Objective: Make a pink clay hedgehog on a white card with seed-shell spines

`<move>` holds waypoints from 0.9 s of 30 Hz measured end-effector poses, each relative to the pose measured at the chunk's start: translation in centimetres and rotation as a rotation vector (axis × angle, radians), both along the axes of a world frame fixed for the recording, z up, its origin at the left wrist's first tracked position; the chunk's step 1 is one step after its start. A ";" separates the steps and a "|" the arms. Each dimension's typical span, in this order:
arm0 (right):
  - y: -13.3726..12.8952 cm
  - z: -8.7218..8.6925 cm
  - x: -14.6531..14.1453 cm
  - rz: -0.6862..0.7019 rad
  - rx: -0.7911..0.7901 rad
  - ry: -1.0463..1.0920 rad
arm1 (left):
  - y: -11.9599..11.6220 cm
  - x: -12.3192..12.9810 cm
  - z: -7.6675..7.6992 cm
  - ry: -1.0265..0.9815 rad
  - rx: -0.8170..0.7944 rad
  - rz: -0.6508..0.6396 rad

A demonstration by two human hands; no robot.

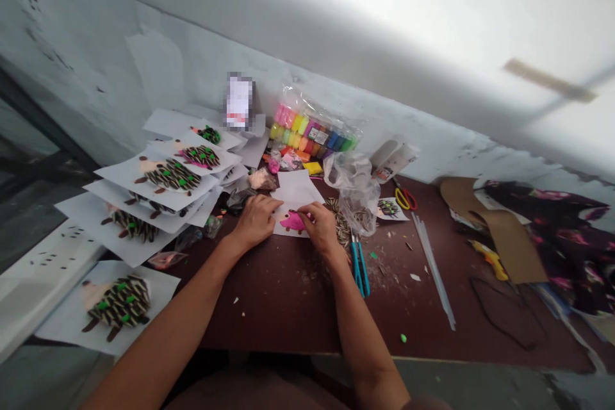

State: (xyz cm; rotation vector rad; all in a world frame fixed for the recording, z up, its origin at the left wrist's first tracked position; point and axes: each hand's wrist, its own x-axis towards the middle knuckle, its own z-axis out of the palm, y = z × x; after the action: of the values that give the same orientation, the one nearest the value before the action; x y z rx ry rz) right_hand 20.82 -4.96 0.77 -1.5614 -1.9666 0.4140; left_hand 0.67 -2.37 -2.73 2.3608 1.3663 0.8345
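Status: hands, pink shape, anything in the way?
Left hand at paper's left edge. Right hand at pink shape, partly covering it. Teal-handled tool beside right forearm, not blocking.

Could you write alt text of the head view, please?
A person's right hand touches a pink animal shape on white paper, the left hand near its edge. Animal pictures with striped, seed-like spines are stacked at left.

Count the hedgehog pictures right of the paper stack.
2: the pink hedgehog, between left hand and right hand, and the green-flecked hedgehog beside the red-yellow scissors. More may hide under the plastic bag.
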 end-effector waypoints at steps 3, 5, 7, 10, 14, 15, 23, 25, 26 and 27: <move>-0.2 -0.1 -0.4 0.022 -0.003 -0.083 | -0.1 0.1 0.2 0.003 -0.004 0.006; -0.3 -0.2 -0.6 0.025 0.011 -0.139 | -0.1 0.1 0.4 0.012 -0.003 0.007; -0.4 -0.3 -0.8 0.016 0.024 -0.192 | -0.1 0.1 0.5 0.024 -0.004 0.007; -0.4 -0.5 -1.0 -0.001 0.041 -0.244 | -0.1 0.1 0.6 0.032 -0.013 0.011; -0.3 -0.8 -1.1 -0.014 0.053 -0.282 | 0.0 0.1 0.6 0.035 -0.023 0.011; -0.2 -0.8 -1.1 -0.016 0.053 -0.290 | 0.0 0.1 0.5 0.034 -0.023 0.011; -0.2 -0.9 -1.2 -0.019 0.031 -0.352 | -0.1 0.2 0.5 0.022 -0.001 0.017; -0.2 -0.9 -1.3 -0.017 0.025 -0.372 | -0.2 0.2 0.6 0.025 -0.003 0.016; -0.2 -0.9 -1.3 -0.017 0.019 -0.380 | -0.2 0.2 0.6 0.026 -0.005 0.015; -0.2 -0.8 -1.3 -0.019 0.013 -0.385 | -0.2 0.2 0.6 0.024 -0.008 0.015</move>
State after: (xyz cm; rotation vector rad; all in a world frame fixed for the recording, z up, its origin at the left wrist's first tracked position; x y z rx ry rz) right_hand 19.51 -5.13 -0.07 -1.7508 -2.2284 0.0940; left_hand 0.84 -2.53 -2.14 2.3653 1.3953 0.8060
